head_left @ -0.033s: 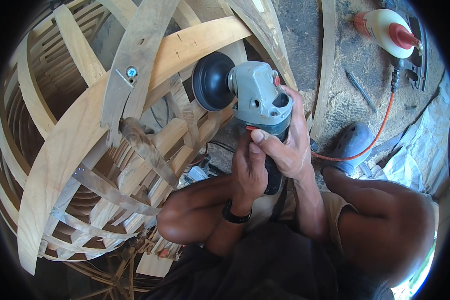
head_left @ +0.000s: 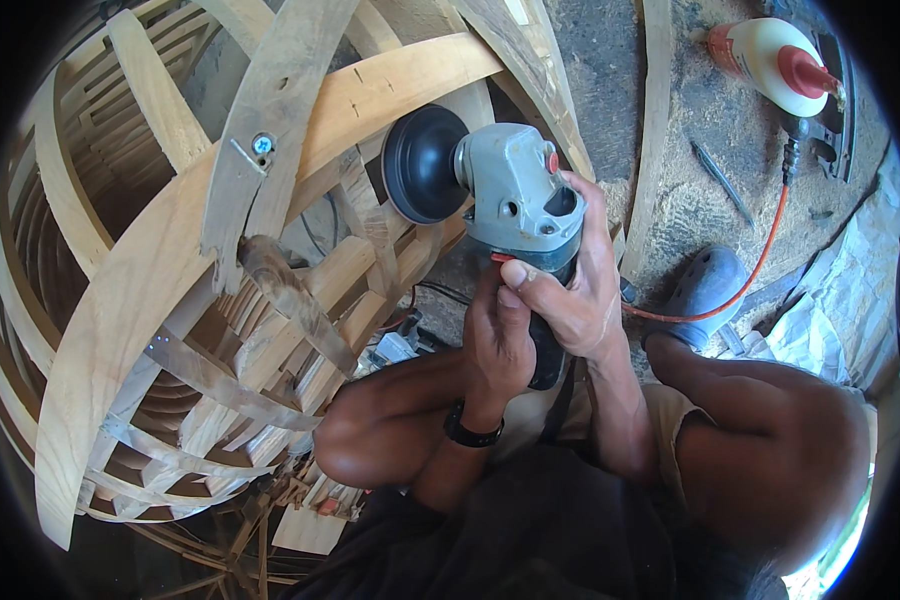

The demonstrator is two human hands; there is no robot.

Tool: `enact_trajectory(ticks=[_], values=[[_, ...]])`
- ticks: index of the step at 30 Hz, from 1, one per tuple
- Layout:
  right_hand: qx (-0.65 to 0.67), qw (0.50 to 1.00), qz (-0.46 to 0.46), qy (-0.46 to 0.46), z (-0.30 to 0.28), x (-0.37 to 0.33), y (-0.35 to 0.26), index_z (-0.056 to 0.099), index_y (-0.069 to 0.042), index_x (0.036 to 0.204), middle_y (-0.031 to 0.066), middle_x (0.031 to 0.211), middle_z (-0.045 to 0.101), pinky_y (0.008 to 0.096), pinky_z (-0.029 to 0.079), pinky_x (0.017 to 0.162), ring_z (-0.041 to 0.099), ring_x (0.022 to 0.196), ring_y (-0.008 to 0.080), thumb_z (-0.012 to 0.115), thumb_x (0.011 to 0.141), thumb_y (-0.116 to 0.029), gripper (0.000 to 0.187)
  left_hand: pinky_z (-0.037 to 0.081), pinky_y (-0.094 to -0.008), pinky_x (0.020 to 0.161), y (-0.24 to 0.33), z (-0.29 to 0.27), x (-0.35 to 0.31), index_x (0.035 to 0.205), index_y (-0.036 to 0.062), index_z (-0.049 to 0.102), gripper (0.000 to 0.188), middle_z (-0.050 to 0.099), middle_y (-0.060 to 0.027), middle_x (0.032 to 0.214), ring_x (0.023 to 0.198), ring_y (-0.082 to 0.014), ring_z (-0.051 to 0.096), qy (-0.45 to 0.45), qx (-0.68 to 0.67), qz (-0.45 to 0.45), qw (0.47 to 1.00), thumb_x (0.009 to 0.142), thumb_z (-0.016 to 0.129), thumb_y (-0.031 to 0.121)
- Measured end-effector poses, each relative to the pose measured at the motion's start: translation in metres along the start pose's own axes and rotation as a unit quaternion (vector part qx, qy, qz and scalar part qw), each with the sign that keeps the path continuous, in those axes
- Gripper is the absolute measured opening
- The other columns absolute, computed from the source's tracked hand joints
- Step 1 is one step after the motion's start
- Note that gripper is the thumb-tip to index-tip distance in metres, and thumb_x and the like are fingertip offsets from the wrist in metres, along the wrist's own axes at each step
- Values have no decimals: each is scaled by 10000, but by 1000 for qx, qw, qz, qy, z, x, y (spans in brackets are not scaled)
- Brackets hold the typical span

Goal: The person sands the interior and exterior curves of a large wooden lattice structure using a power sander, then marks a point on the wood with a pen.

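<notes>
An angle grinder (head_left: 515, 205) with a grey metal head and a dark handle is held above my lap. Its round black pad (head_left: 428, 164) faces left, close by a curved wooden slat (head_left: 400, 78) of a large lattice frame; whether they touch I cannot tell. Closed around the handle from the left is my left hand (head_left: 500, 340), a black band on its wrist. My right hand (head_left: 590, 285) wraps the right side of the tool, its thumb lying over toward the left thumb near a red switch.
The rounded wooden lattice (head_left: 125, 300) fills the left side, with a cracked, screwed board (head_left: 270, 120) across it. On the dusty floor at right lie a glue bottle (head_left: 770, 65), an orange cord (head_left: 765, 255), a thin dark rod (head_left: 722, 180) and crumpled paper (head_left: 820, 300).
</notes>
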State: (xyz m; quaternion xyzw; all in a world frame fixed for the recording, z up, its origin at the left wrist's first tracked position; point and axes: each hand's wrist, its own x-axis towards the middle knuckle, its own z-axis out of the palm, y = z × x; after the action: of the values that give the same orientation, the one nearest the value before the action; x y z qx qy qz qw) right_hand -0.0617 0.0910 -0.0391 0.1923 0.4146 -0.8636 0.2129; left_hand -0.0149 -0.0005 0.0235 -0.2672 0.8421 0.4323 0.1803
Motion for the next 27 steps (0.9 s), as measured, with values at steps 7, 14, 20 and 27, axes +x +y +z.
enact_trajectory(ticks=[7, 14, 20, 27], values=[[-8, 1000, -7, 10, 8, -3, -15, 287, 27, 1386, 170, 1130, 616, 356, 441, 974, 599, 1055, 230, 771, 728, -149, 836, 449, -363, 833, 0, 0, -3, 1011, -21, 563, 538, 603, -131, 979, 914, -223, 578, 16, 10, 23, 1000, 1078, 275, 428], [12, 999, -32, -8, 3, -3, -8, 295, 29, 1382, 166, 1128, 614, 354, 441, 972, 596, 1056, 226, 768, 731, -152, 824, 458, -373, 938, -6, -5, -3, 1321, -79, 481, 580, 613, -223, 1195, 1098, -296, 610, -31, -40, 10, 999, 1059, 357, 424], [-38, 999, -10, 34, -2, -5, 3, 331, 41, 1363, 170, 1139, 600, 357, 446, 965, 599, 1043, 230, 751, 763, -187, 767, 452, -375, 943, -12, -5, 3, 1318, -66, 491, 540, 621, -214, 1189, 1101, -286, 608, -64, -38, -46, 996, 1068, 358, 394], [36, 998, -3, 53, -9, -4, -2, 381, 54, 1335, 154, 1140, 592, 340, 452, 960, 590, 1033, 200, 740, 781, -209, 711, 457, -438, 908, 7, -9, -1, 1344, -75, 439, 519, 587, -303, 1173, 1074, -433, 588, -64, 30, -21, 997, 1062, 387, 357]])
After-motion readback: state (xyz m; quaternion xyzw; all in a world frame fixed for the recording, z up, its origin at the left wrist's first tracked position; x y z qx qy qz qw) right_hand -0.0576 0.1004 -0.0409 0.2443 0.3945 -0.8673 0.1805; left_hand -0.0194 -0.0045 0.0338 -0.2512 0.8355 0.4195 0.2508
